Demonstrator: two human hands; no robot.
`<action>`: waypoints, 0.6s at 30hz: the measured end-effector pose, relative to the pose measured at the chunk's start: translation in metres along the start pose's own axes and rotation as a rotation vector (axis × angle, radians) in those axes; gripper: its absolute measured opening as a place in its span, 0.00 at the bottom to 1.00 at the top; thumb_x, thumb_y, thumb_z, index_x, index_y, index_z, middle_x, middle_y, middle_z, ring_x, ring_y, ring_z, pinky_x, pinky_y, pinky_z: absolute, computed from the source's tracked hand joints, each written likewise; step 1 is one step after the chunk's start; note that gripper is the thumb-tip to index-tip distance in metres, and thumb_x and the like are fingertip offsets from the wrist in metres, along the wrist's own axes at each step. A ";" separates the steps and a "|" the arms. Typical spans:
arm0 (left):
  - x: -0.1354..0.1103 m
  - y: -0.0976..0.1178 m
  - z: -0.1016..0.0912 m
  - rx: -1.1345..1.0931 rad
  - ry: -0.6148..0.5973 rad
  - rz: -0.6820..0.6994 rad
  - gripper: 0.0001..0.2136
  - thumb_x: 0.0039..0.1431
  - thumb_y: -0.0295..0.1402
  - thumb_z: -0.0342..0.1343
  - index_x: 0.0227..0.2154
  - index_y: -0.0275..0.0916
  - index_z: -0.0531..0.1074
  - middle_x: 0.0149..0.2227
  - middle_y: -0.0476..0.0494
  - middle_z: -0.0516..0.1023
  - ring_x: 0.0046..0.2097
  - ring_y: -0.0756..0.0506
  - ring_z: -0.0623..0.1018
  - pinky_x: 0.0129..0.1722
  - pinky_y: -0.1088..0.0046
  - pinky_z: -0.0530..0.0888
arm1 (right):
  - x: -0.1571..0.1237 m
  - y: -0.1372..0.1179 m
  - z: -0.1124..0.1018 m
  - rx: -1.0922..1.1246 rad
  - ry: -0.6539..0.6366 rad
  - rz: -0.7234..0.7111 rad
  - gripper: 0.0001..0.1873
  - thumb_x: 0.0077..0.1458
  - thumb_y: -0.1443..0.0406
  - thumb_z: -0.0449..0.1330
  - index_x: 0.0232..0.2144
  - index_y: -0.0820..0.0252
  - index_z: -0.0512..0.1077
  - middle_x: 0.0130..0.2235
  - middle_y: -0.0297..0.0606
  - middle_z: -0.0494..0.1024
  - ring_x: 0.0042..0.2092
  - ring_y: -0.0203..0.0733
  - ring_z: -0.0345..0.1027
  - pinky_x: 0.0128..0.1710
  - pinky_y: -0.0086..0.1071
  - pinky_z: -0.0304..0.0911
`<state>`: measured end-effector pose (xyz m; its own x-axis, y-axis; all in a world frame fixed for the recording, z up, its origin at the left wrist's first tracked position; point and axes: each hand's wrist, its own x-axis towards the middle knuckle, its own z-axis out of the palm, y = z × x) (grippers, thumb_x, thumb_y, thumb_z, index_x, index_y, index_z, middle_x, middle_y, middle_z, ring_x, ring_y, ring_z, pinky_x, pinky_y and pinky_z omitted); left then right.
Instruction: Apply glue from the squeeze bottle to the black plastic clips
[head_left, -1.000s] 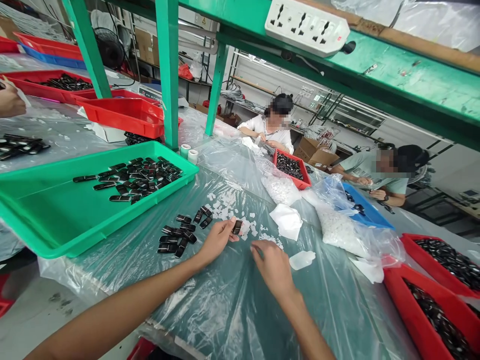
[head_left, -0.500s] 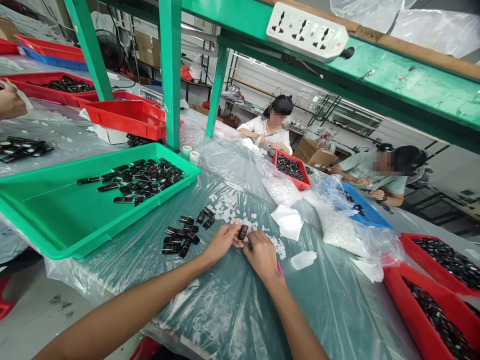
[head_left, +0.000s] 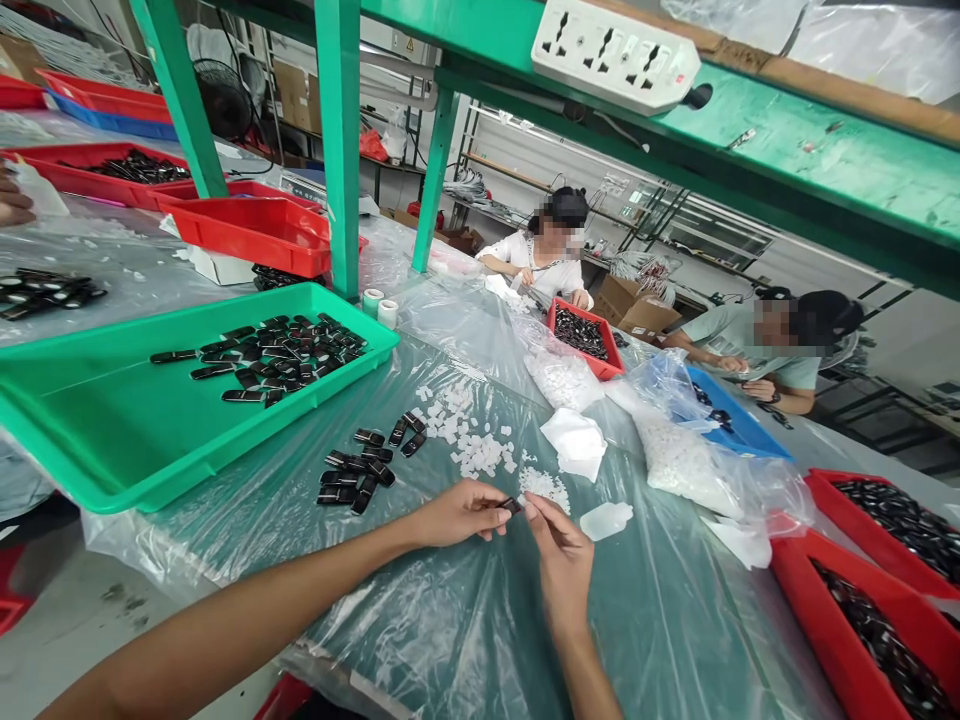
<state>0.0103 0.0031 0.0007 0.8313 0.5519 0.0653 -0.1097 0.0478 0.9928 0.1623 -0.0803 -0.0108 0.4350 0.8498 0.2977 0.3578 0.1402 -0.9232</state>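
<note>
My left hand [head_left: 466, 513] is closed, pinching a small glossy black plastic part [head_left: 511, 506] between thumb and fingers. At the part's right end, the thumb and forefinger of my right hand [head_left: 561, 535] are pressed together. Whatever they hold is too small to make out. Several similar black parts [head_left: 356, 470] lie in a loose group left of my hands. Just beyond my fingers are scattered small white pieces [head_left: 480, 455] and a heap of finer white bits [head_left: 545, 488]. A translucent white squeeze bottle [head_left: 606, 520] lies to the right of my right hand.
A green tray [head_left: 187, 462] with many black parts stands at left. Bags of white pieces [head_left: 679, 465], a crumpled white sheet [head_left: 574, 443] and red trays [head_left: 806, 570] are at right. Green posts [head_left: 339, 150] and a power strip [head_left: 615, 55] rise ahead. Co-workers sit across.
Both hands have come slightly nearer to me, uncovering the white pieces. The black part has tilted flatter, and my right hand has turned into a fingertip pinch at its end.
</note>
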 end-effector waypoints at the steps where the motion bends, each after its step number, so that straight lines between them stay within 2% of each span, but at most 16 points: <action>1: 0.000 0.001 0.000 0.008 -0.010 0.002 0.18 0.55 0.44 0.54 0.34 0.29 0.74 0.28 0.43 0.72 0.28 0.50 0.71 0.29 0.75 0.69 | -0.001 0.000 0.001 0.019 -0.007 0.008 0.11 0.52 0.62 0.59 0.37 0.58 0.76 0.39 0.40 0.78 0.42 0.44 0.71 0.42 0.37 0.66; 8: -0.002 0.002 -0.001 0.124 -0.037 0.075 0.17 0.59 0.42 0.50 0.33 0.31 0.73 0.25 0.47 0.68 0.26 0.51 0.68 0.27 0.78 0.66 | -0.003 -0.003 0.005 0.078 -0.032 0.034 0.09 0.51 0.62 0.60 0.36 0.55 0.77 0.40 0.37 0.78 0.43 0.43 0.70 0.44 0.37 0.65; 13: -0.004 0.004 -0.001 0.156 -0.003 0.127 0.16 0.61 0.40 0.48 0.28 0.32 0.70 0.22 0.50 0.64 0.25 0.52 0.65 0.25 0.79 0.62 | -0.006 -0.005 0.008 0.089 -0.070 0.064 0.12 0.54 0.62 0.57 0.41 0.53 0.75 0.46 0.37 0.75 0.51 0.44 0.65 0.52 0.39 0.59; 18: -0.003 0.005 -0.002 0.086 -0.024 0.107 0.16 0.61 0.41 0.48 0.25 0.32 0.67 0.23 0.49 0.65 0.25 0.53 0.65 0.26 0.79 0.62 | -0.010 -0.011 0.013 0.157 -0.098 0.116 0.15 0.56 0.61 0.55 0.45 0.53 0.73 0.53 0.38 0.70 0.55 0.44 0.61 0.55 0.39 0.55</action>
<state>0.0059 0.0036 0.0052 0.8302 0.5301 0.1728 -0.1523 -0.0825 0.9849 0.1433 -0.0837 -0.0066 0.3810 0.9090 0.1693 0.1733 0.1096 -0.9787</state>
